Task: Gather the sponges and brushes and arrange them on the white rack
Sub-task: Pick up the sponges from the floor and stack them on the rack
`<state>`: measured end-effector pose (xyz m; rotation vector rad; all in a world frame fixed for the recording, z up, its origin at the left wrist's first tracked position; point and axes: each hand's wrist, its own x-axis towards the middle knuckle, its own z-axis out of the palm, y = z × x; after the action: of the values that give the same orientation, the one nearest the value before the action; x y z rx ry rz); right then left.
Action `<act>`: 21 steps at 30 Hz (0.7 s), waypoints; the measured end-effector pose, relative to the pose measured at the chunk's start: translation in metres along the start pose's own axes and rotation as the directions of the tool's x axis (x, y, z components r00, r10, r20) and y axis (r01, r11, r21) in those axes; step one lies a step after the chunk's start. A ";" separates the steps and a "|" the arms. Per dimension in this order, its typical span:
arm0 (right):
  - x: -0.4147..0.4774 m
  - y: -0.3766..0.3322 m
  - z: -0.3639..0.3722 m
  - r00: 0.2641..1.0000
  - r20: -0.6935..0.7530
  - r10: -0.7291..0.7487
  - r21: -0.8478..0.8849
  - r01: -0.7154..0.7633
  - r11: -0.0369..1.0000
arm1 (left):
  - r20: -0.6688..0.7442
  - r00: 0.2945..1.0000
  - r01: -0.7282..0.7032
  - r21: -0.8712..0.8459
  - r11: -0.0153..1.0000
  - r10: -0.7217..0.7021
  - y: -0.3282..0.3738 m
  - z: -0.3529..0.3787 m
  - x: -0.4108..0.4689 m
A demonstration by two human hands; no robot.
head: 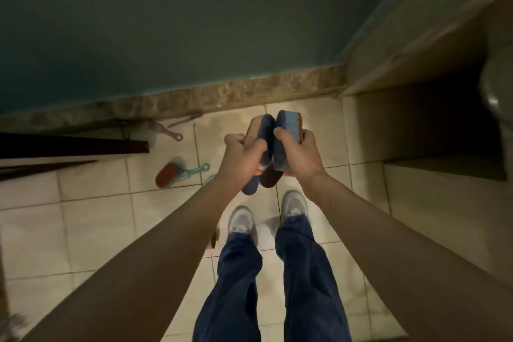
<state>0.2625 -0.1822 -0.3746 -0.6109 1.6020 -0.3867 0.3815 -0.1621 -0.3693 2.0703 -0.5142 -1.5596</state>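
I'm mid-gathering: my left hand (244,157) and right hand (298,157) are each clutching sponges (288,123) over the floor (97,216). Brushes (194,171) are lying to my left, probably needing a freed hand next. The rack isn't showing.

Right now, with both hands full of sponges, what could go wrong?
1. The left hand and right hand squeeze several sponges together; the lowest blue sponge, poking out underneath, could slip and drop.
2. The teal brush and pink brush lie on the floor; with no free hand, picking them up looks awkward.
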 end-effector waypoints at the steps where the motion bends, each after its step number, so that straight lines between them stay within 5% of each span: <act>1: -0.021 -0.014 -0.004 1.000 -0.006 -0.008 0.021 0.009 1.000 | 0.026 1.000 -0.015 0.015 1.000 0.015 0.014 -0.004 -0.019; 13: -0.234 -0.143 -0.056 0.972 -0.152 -0.178 0.287 0.215 0.933 | 0.428 0.896 -0.033 -0.205 0.978 0.120 0.155 -0.044 -0.205; 21: -0.319 -0.190 -0.096 0.849 -0.423 -0.316 0.315 0.465 0.828 | 0.497 0.830 -0.152 -0.234 0.960 0.252 0.231 -0.029 -0.289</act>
<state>0.2114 -0.1550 0.0051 -0.5683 1.6559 -1.1771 0.3289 -0.1793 -0.0026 1.3826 -0.7222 -1.9545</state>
